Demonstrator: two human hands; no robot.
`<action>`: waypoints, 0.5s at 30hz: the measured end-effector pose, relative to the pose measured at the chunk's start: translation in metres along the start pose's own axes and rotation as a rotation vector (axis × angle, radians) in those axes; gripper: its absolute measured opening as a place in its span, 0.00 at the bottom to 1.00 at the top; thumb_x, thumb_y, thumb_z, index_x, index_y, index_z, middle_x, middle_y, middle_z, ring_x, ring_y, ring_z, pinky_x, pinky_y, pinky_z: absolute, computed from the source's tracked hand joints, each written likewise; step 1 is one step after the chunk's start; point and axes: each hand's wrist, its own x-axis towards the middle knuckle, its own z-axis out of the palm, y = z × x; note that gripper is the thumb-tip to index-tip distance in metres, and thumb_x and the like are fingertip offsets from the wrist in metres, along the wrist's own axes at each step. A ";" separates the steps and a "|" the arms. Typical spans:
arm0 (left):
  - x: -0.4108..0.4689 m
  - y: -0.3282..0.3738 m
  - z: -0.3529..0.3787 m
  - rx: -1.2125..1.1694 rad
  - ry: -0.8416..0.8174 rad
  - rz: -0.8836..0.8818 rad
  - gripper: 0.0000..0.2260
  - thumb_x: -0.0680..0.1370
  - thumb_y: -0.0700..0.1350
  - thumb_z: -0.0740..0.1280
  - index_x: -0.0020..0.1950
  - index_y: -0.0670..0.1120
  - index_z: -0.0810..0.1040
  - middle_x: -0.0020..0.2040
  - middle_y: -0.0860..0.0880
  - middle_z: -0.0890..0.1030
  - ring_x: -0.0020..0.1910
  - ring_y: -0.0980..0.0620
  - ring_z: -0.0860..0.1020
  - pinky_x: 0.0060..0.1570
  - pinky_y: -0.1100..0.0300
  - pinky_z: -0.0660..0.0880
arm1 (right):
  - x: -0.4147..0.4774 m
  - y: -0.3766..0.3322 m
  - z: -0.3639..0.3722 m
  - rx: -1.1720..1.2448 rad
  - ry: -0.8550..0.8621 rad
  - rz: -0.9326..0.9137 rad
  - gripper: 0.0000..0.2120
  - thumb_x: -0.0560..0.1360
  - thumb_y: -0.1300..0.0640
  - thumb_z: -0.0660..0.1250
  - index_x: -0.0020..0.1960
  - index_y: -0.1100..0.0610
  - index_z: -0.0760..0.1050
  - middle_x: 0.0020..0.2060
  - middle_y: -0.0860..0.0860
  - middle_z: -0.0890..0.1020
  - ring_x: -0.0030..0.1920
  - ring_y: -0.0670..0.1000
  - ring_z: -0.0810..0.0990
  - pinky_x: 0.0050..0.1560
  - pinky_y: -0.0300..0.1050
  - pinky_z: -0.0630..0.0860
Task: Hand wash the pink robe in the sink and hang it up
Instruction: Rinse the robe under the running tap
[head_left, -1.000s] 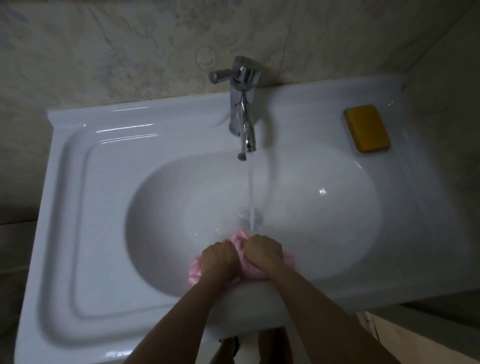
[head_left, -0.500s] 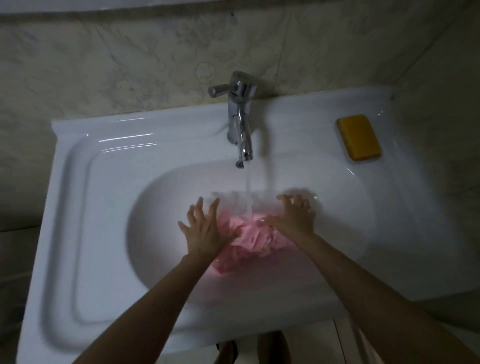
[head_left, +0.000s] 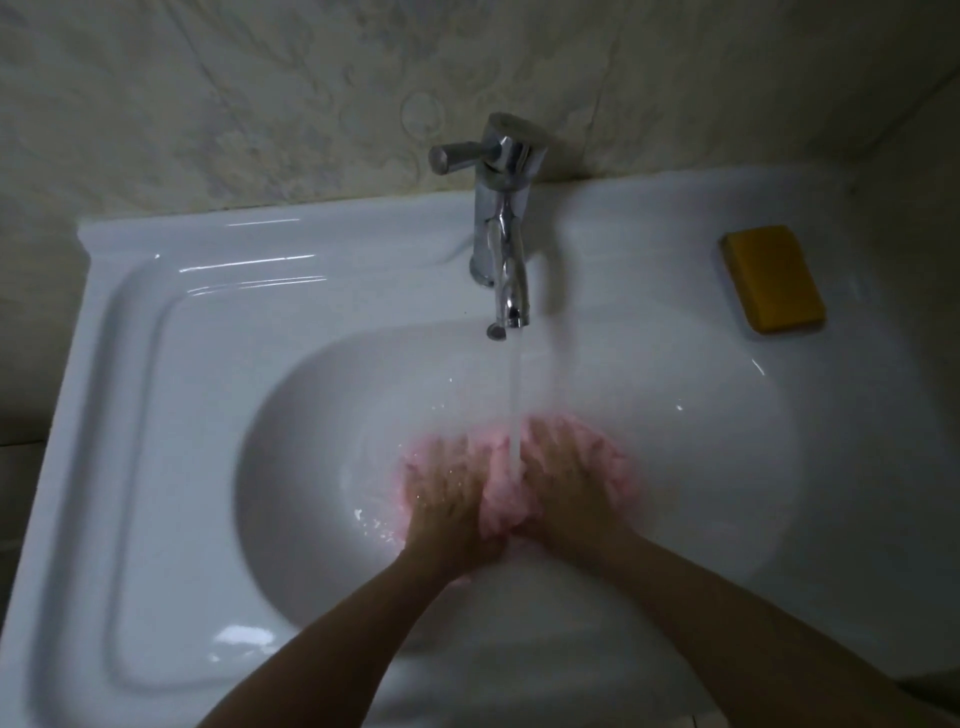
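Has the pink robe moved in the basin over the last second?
Yes. The pink robe has shifted away from the near rim of the sink toward the tap, and now lies under the water stream.

Under my left hand (head_left: 447, 493) and right hand (head_left: 566, 478) the pink robe (head_left: 498, 499) is soft, crumpled wet cloth, the sink (head_left: 156, 415) around them smooth glossy white glaze, the tap (head_left: 501, 234) beyond my fingers polished metal, the yellow bar (head_left: 772, 278) past my right hand matt.
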 end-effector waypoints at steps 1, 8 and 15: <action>0.002 -0.002 0.005 0.000 0.034 0.028 0.45 0.67 0.69 0.54 0.78 0.48 0.45 0.69 0.41 0.67 0.69 0.37 0.64 0.69 0.39 0.44 | 0.001 0.001 -0.001 0.022 0.045 -0.017 0.42 0.72 0.31 0.50 0.77 0.48 0.38 0.76 0.54 0.50 0.76 0.61 0.44 0.69 0.65 0.52; 0.011 -0.002 0.019 0.098 -0.061 0.008 0.37 0.76 0.69 0.43 0.75 0.44 0.59 0.74 0.42 0.63 0.72 0.37 0.57 0.68 0.32 0.47 | 0.012 0.003 -0.007 -0.072 0.036 -0.032 0.38 0.74 0.47 0.53 0.77 0.56 0.37 0.75 0.60 0.57 0.74 0.65 0.55 0.72 0.65 0.43; 0.020 -0.001 0.019 0.161 0.073 0.002 0.35 0.69 0.62 0.62 0.69 0.42 0.64 0.61 0.39 0.77 0.61 0.37 0.73 0.66 0.37 0.54 | 0.016 0.000 -0.006 -0.097 0.076 -0.014 0.25 0.81 0.51 0.42 0.67 0.55 0.71 0.66 0.58 0.72 0.69 0.63 0.65 0.71 0.66 0.53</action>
